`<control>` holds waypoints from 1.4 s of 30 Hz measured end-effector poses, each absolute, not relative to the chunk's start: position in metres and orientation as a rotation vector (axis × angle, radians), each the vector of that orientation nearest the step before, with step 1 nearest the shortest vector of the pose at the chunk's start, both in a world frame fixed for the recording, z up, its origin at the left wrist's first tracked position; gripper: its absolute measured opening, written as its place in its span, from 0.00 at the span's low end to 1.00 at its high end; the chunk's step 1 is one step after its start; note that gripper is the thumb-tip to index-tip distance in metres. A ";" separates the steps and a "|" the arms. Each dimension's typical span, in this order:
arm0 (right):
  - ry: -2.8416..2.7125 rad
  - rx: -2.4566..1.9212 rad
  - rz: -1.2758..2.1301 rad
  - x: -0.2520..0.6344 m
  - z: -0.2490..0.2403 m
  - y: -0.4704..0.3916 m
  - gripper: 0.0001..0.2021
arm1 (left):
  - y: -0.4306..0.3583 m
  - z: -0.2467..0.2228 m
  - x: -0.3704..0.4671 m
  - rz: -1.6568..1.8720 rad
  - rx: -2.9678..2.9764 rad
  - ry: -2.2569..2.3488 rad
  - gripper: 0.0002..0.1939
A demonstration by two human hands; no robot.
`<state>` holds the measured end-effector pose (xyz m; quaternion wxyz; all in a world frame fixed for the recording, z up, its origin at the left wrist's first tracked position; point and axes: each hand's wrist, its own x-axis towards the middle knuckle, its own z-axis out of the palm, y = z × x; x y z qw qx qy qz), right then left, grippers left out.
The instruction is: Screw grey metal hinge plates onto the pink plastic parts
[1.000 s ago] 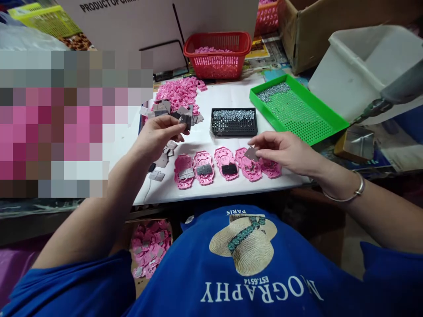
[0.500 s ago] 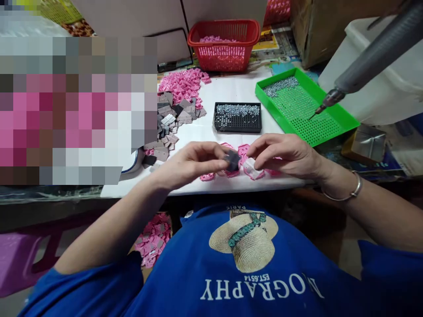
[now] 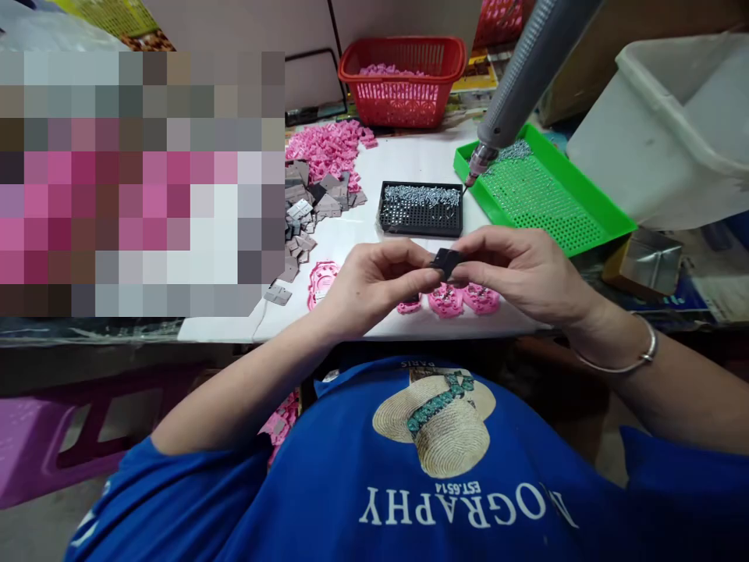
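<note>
Between the fingertips of both hands is a small dark square plate (image 3: 447, 263), held above the front part of the white work surface. My left hand (image 3: 389, 282) pinches its left edge. The right edge is gripped by my right hand (image 3: 515, 269). Below and between the hands lie several round pink parts (image 3: 445, 300) with small pieces in them. Another pink part (image 3: 321, 282) sits left of my left hand, partly covered by it. Behind the hands stands a black tray (image 3: 420, 209) of small screws.
A grey screwdriver (image 3: 508, 94) hangs with its tip beside the black tray. A green tray (image 3: 608, 215) holds screws at the right. Pink pieces (image 3: 331, 148) and grey plates (image 3: 331, 195) are heaped left, with a red basket (image 3: 403, 101) behind.
Both hands have come together on the dark plate, which moved right from where my left hand held it alone. My right hand has left the whitish-covered pink part. The screwdriver has swung left.
</note>
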<state>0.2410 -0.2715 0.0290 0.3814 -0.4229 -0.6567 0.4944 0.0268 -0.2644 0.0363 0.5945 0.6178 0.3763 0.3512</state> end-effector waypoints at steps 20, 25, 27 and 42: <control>-2.303 -1.352 0.593 0.247 -0.008 -0.276 0.04 | -0.263 0.016 0.008 0.904 1.206 0.987 0.12; -2.182 -1.314 0.525 0.247 -0.004 -0.279 0.05 | -0.258 0.016 0.015 0.843 1.211 0.934 0.11; -2.046 -1.261 0.479 0.247 0.001 -0.280 0.05 | -0.256 0.018 0.018 0.813 1.238 0.939 0.11; -1.824 -1.249 0.926 0.278 0.022 -0.280 0.08 | -0.261 0.022 0.058 0.947 1.547 0.896 0.14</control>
